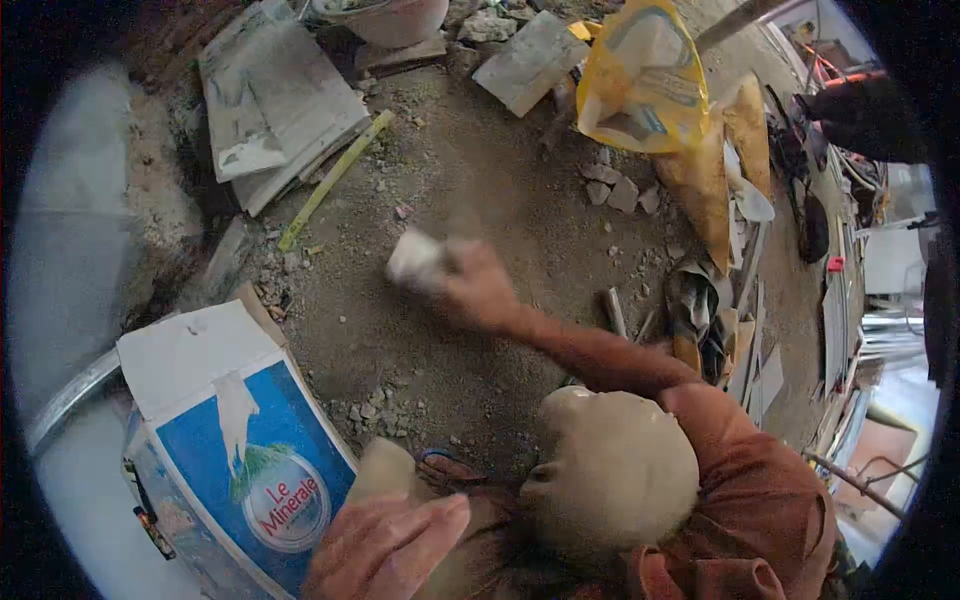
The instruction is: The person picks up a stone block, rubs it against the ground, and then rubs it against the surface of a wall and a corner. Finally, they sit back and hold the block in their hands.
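Observation:
My right hand (478, 287) reaches forward over the dirt floor, closed around a white chunk (415, 258). Motion blurs it, so its exact kind does not show. My left hand (388, 548) is near the bottom edge, fingers stretched out and nothing visible in them. It is close to my left knee (385, 470) and to a blue and white Le Minerale carton (250, 440) with a raised flap. My right knee (615, 470), in dusty beige cloth, is bent below the right forearm.
Stacked grey slabs (280, 90) lie at the upper left, beside a yellow-green strip (335, 182). A yellow plastic bag (645, 80) is at the upper right, above stone pieces (622, 192). Scraps and boards (760, 375) line the right side. A pale bowl (395, 20) is at the top.

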The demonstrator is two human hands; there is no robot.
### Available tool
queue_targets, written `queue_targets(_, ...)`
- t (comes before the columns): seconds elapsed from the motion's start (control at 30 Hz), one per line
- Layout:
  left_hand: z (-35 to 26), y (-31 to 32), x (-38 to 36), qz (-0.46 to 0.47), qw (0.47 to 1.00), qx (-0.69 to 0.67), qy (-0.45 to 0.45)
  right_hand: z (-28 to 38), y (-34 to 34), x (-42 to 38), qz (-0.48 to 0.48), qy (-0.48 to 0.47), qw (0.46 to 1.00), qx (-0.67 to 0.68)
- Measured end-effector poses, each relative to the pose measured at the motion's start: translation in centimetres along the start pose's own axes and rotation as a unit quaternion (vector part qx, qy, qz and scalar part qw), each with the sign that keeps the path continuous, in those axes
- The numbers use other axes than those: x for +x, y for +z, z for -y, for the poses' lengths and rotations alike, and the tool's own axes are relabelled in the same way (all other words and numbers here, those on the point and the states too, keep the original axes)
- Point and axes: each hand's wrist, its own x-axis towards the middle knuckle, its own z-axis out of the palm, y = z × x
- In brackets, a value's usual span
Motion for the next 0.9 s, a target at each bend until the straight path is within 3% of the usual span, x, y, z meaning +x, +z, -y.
queue_targets(0.07,0.3,-1.3,-0.9,0.029,0.999,-0.016,-0.029,-4.0,-3.1,2.6,-0.008,0.069,0.957,-0.282)
queue_targets(0.1,0.6,-1.9,-1.3,0.067,0.996,-0.033,-0.053,-5.1,-3.8,3.2,-0.009,0.069,0.958,-0.280)
queue_targets(0.2,1.0,-1.9,-1.3,0.044,0.998,-0.042,-0.024,-5.4,-3.5,2.0,-0.044,0.107,0.951,-0.285)
queue_targets(0.27,0.0,-1.5,-1.3,0.017,0.999,-0.040,0.001,-3.0,0.1,-2.3,-0.013,-0.034,0.955,-0.296)
queue_targets(0.3,-0.2,-1.1,-1.3,-0.002,0.999,-0.036,0.025,-3.3,-0.2,-0.8,-0.014,-0.049,0.953,-0.299)
queue_targets(0.4,5.0,3.0,-4.9,-0.066,0.995,0.019,0.074,-5.8,-1.2,2.8,-0.042,-0.009,0.937,-0.346)
queue_targets(0.43,4.7,2.8,-4.8,-0.070,0.995,0.021,0.074,-7.7,-2.0,6.5,-0.079,0.067,0.951,-0.292)
queue_targets(0.47,4.4,2.0,-4.5,0.006,0.999,0.020,0.026,-8.7,-2.6,9.6,-0.124,0.136,0.955,-0.234)
queue_targets(0.5,4.0,1.3,-4.4,0.082,0.996,0.019,-0.023,-8.8,-2.3,9.8,-0.135,0.129,0.954,-0.234)
queue_targets(0.57,3.6,0.4,-3.9,0.080,0.996,0.032,-0.032,-7.4,-1.1,7.0,-0.106,0.071,0.935,-0.331)
queue_targets(0.63,3.3,0.3,-2.9,0.084,0.994,0.030,-0.064,-4.3,0.8,-0.7,0.017,-0.022,0.942,-0.336)
queue_targets(0.73,1.2,1.0,-1.1,0.096,0.990,0.011,-0.104,-6.7,0.2,0.3,0.004,-0.056,0.937,-0.346)
queue_targets(0.8,-2.5,-0.4,-0.4,-0.088,0.994,-0.049,-0.034,-8.5,-2.0,6.5,-0.034,0.004,0.916,-0.401)
queue_targets(0.87,-3.3,-1.0,-0.6,-0.062,0.998,-0.028,-0.013,-8.4,-4.4,11.0,0.017,0.157,0.950,-0.269)
queue_targets(0.9,-3.6,-1.5,-0.9,-0.038,0.999,-0.013,0.007,-10.5,-1.0,7.6,-0.119,0.027,0.942,-0.313)
